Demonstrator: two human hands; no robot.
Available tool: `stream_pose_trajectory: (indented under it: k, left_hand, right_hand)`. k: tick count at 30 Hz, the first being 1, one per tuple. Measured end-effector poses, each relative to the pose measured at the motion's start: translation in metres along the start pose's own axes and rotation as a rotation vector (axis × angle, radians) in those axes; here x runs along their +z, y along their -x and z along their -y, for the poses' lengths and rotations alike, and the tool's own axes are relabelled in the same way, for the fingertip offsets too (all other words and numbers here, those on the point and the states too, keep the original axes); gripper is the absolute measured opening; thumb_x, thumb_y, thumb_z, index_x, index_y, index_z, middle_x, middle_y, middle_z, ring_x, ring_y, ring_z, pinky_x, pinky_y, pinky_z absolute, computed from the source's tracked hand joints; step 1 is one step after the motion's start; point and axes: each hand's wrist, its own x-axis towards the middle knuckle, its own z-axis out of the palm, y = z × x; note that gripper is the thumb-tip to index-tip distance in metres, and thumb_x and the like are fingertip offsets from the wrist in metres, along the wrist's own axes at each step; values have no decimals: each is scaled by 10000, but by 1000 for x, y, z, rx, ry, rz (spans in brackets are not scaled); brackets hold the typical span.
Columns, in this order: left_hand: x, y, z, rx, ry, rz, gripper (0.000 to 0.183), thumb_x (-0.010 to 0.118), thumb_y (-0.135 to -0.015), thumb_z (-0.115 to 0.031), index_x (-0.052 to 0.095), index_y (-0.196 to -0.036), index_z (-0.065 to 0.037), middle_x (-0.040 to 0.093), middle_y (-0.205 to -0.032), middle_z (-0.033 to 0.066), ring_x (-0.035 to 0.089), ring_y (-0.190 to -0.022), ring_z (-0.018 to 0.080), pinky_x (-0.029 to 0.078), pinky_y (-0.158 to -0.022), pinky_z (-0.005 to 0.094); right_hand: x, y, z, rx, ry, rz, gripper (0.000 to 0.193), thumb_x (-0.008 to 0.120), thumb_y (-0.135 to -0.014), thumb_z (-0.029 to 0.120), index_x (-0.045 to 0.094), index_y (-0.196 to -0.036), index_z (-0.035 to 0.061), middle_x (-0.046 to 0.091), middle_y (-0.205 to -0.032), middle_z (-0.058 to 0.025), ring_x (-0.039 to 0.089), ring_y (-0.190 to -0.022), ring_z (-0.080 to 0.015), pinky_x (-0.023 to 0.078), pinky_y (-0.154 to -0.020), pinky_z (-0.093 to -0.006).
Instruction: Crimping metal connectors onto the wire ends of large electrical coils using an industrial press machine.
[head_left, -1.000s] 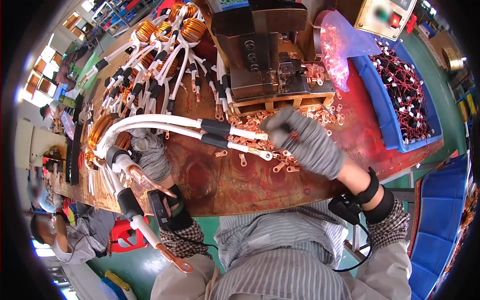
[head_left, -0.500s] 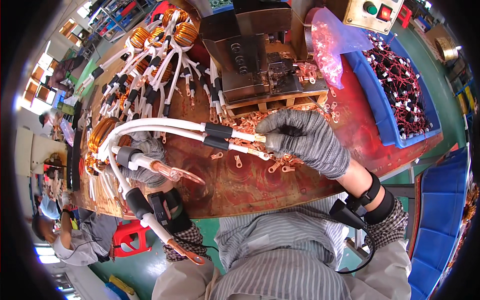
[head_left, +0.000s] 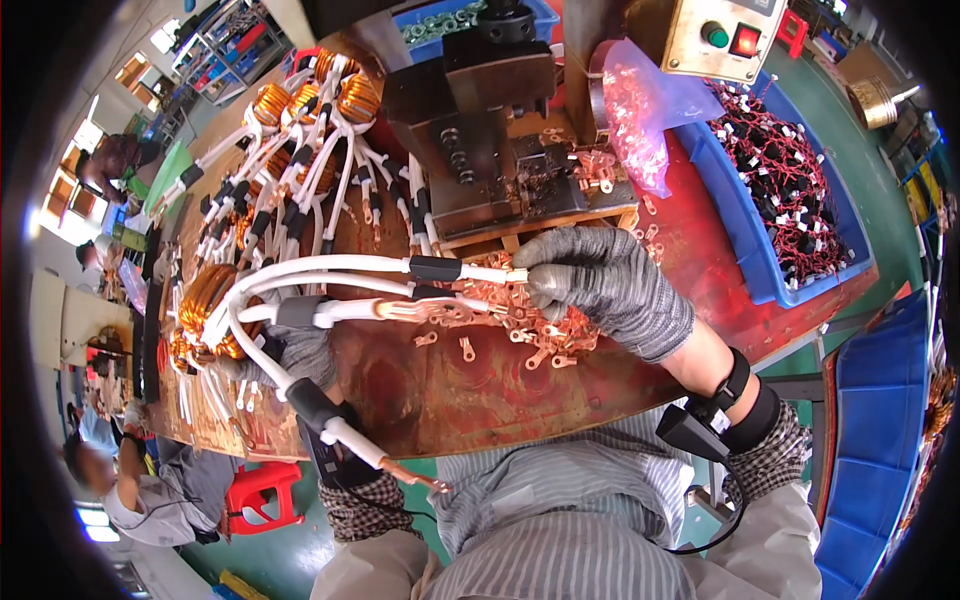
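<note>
A wound copper coil (head_left: pixel 208 300) with thick white cables sits at the left over the bench. My left hand (head_left: pixel 305 352), in a grey glove, is closed at the coil's base, its fingers partly hidden by coil and cables. One white cable (head_left: pixel 335 264) with a black sleeve (head_left: pixel 435 269) arches to the right. My gloved right hand (head_left: pixel 615 290) pinches its end at a bright metal tip. Another cable end with a copper lug (head_left: pixel 410 474) hangs over the bench's front edge. Below my right fingers lies a pile of loose copper lugs (head_left: pixel 535 335).
A dark metal press (head_left: pixel 470 150) stands just beyond my hands. More coils with cables (head_left: pixel 300 105) are heaped at the back left. A plastic bag of lugs (head_left: pixel 640 120) and a blue bin of red wires (head_left: pixel 710 165) are at the right. Co-workers sit at the left.
The coil's cables have turned: one lugged end swung up behind the arching cable, and the hanging end shifted right. My right hand keeps its pinch. The whole view has shifted slightly.
</note>
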Motion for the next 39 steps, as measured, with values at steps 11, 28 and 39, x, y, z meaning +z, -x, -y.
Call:
stream_pose_trajectory:
  k: [11, 28, 39]
  left_hand:
    - [-27, 2, -2, 208, -384, -267, 865, 683, -638, -453, 316, -1261, 23, 351, -1280, 208, 382, -1152, 355, 293, -989, 479]
    - [-23, -4, -2, 300, -503, -235, 783, 689, -645, -310, 332, -1241, 52, 364, -1276, 205, 329, -1199, 334, 196, -1038, 467]
    - [-12, -7, 8, 277, -543, -242, 773, 706, -628, -257, 339, -1238, 45, 367, -1274, 206, 316, -1206, 344, 204, -1037, 458]
  right_hand:
    - [-29, -30, -2, -62, -210, -188, 193, 588, -789, 75, 575, -965, -3, 588, -785, -45, 566, -689, -102, 484, -610, -210]
    - [-30, -56, 12, -26, -137, -343, 144, 607, -746, 20, 558, -879, -8, 588, -751, -75, 579, -660, -127, 529, -565, -246]
    - [-29, -64, 1, -150, -37, -426, 129, 612, -728, 35, 561, -835, -14, 595, -692, -74, 573, -591, -119, 487, -501, -238]
